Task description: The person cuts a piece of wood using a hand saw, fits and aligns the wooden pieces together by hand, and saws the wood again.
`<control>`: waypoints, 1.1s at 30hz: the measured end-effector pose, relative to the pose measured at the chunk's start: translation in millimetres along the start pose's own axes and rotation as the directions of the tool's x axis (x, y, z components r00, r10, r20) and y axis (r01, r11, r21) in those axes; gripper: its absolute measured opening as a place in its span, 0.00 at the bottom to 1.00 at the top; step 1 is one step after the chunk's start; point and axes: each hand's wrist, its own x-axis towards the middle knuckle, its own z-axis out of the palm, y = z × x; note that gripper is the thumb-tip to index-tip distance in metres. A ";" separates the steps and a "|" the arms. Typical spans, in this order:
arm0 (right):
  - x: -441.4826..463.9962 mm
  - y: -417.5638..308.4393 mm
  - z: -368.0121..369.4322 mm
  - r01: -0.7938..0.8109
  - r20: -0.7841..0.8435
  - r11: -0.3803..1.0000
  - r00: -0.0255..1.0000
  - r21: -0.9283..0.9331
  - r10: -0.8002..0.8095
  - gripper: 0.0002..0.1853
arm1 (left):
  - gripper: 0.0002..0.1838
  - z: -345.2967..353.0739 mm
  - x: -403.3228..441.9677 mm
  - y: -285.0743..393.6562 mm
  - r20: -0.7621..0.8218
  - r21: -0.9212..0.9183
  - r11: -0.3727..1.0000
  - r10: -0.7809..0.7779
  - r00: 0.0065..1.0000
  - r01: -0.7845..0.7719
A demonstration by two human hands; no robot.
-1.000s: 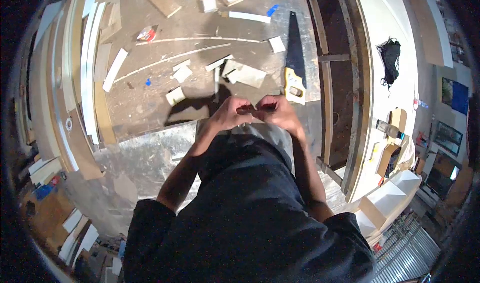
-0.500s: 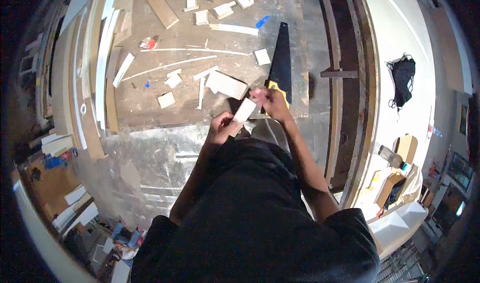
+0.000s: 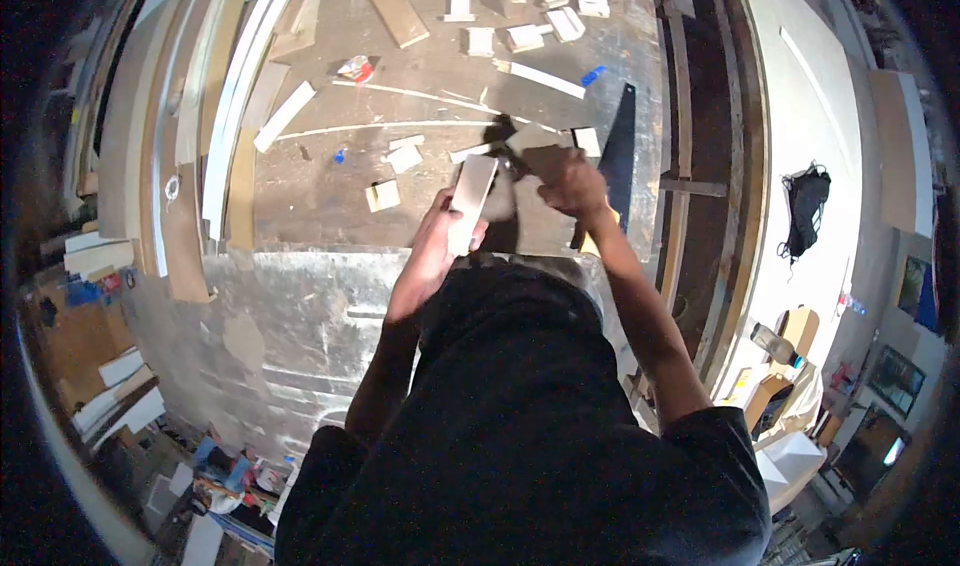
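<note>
We have a pale wooden block clasped in our left hand, over the near part of the table, while our right hand curls at the shaded end of a flat board (whether it grips anything, we cannot tell). By our judgement the work is partly done, as several small wooden pieces sit grouped on the far side; the clasped block and perhaps the nearer scraps remain apart from that group.
</note>
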 end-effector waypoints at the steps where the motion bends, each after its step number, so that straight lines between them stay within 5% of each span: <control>1: -9.0 -10.3 -29.9 -0.004 -0.009 1.000 1.000 0.005 0.004 0.42 | 0.29 -15.5 7.6 -2.2 0.014 0.047 0.999 0.021 1.000 -0.022; 2: -11.9 -19.2 -37.5 -0.006 -0.130 0.996 0.991 -0.090 -0.006 0.36 | 0.29 -17.6 9.2 7.8 0.009 0.038 0.999 0.031 0.999 -0.031; 4: -24.1 -17.5 -53.9 0.300 -0.322 0.919 0.923 0.256 -0.211 0.26 | 0.32 -6.6 7.9 36.3 0.074 -0.010 0.997 0.076 0.994 -0.075; 6: -42.6 -53.9 -78.5 -0.165 -0.075 0.776 0.962 0.609 0.263 0.23 | 0.33 1.0 3.8 59.1 -0.069 -0.003 1.000 0.010 0.998 -0.011; 7: -51.3 -65.9 -88.3 -0.122 -0.117 0.768 0.962 0.629 0.248 0.24 | 0.33 1.6 5.2 68.4 -0.029 -0.054 0.998 0.023 0.999 -0.025; 9: -67.1 -82.6 -94.7 -0.033 -0.082 0.535 0.978 0.844 0.190 0.28 | 0.31 3.1 8.2 83.7 0.056 -0.172 0.983 0.077 0.995 -0.066; 12: -91.8 -119.7 -129.9 -0.003 -0.032 0.349 0.995 0.937 0.094 0.41 | 0.29 12.1 12.9 97.8 -0.026 -0.084 0.978 0.190 0.981 -0.192; 14: -96.4 -133.4 -136.6 0.130 -0.127 0.357 0.991 0.925 -0.029 0.48 | 0.25 13.1 18.3 104.7 0.013 -0.060 0.974 0.220 0.975 -0.219; 16: -97.3 -149.6 -149.1 0.243 -0.198 0.373 0.968 0.895 -0.155 0.53 | 0.16 32.6 12.7 119.6 0.039 0.196 0.921 0.337 0.941 -0.338; 18: -95.3 -162.6 -161.4 0.373 -0.272 0.413 0.920 0.831 -0.283 0.57 | 0.14 42.1 11.4 122.7 0.075 0.151 0.923 0.346 0.935 -0.353; 24: -110.5 -134.1 -168.6 0.316 -0.115 0.554 0.924 0.770 -0.365 0.56 | 0.11 69.1 7.6 123.7 -0.052 0.189 0.851 0.506 0.861 -0.489; 25: -106.2 -130.7 -160.4 0.448 -0.246 0.578 0.885 0.682 -0.396 0.56 | 0.11 73.0 4.9 120.3 -0.062 0.189 0.851 0.508 0.859 -0.490; 30: -111.7 -123.1 -175.9 0.467 -0.248 0.468 0.855 0.750 -0.455 0.54 | 0.13 88.2 -4.6 129.7 -0.186 0.049 0.855 0.516 0.836 -0.517; 33: -123.3 -84.3 -155.4 0.261 -0.011 0.600 0.922 0.756 -0.387 0.50 | 0.11 91.2 -19.1 148.8 -0.220 0.086 0.821 0.568 0.793 -0.564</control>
